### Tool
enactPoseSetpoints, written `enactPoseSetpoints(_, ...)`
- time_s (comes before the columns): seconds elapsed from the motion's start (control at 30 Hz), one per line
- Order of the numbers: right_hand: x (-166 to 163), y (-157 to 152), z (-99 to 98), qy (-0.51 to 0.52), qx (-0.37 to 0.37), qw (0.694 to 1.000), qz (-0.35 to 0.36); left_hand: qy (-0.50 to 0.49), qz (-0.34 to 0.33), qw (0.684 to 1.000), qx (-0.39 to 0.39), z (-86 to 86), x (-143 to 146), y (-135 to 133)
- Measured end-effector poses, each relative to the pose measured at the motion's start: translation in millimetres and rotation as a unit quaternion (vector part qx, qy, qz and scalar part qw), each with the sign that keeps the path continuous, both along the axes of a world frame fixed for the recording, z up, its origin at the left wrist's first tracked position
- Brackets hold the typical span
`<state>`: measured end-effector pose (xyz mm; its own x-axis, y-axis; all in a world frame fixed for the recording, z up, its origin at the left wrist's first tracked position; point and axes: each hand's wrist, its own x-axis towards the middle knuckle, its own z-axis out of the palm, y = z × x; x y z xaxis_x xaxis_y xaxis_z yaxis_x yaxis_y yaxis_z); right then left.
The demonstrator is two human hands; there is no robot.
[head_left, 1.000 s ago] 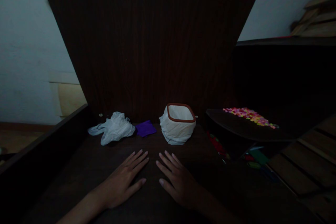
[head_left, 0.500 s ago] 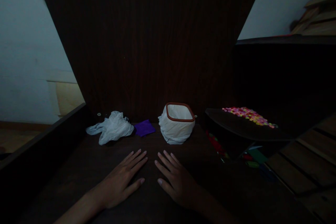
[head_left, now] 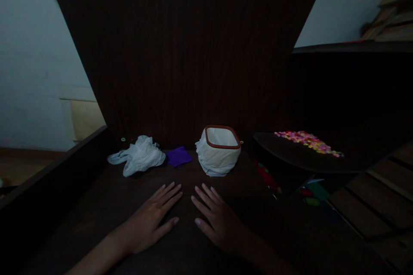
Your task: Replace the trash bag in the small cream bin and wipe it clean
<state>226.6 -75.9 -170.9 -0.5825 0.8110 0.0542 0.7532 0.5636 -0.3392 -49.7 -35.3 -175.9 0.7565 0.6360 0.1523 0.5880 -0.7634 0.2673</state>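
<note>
In dim light, a person's left hand (head_left: 148,219) and right hand (head_left: 219,219) rest palm down on a dark wooden bench (head_left: 190,253), apart from each other, fingertips pointing forward and inward. Each grip is spread flat, with nothing held. Just beyond the right fingertips, near the back panel (head_left: 193,51), stands a small bin (head_left: 217,161) wrapped in white plastic, with a reddish-brown squared rim (head_left: 222,147). Beyond the left hand lies a crumpled white plastic bag (head_left: 142,157); between bag and bin is a flat purple cloth (head_left: 178,156), close beside the bag, perhaps touching it. To the right, a low curved shelf (head_left: 284,150) carries a heap of small pink, red and yellow pieces (head_left: 308,142). As a judgement, a careless forward sweep of the right hand could tip the bin, which looks light; a tug on the loose bag could drag the cloth along, and the gloom could hide a snag.
</note>
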Motion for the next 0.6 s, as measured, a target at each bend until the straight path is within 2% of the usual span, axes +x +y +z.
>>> enactPoseSetpoints(0.33, 3.5, 0.5, -6.0, 0.015, 0.010, 1.000, 0.007, -0.014, -0.003, 1.000, -0.001, -0.6, 0.2, 0.5)
enactPoseSetpoints(0.6, 1.4, 0.2, -3.0, 0.003, 0.004, 1.000, -0.002, 0.004, 0.009, 1.000, -0.017, 1.1, 2.1, 1.1)
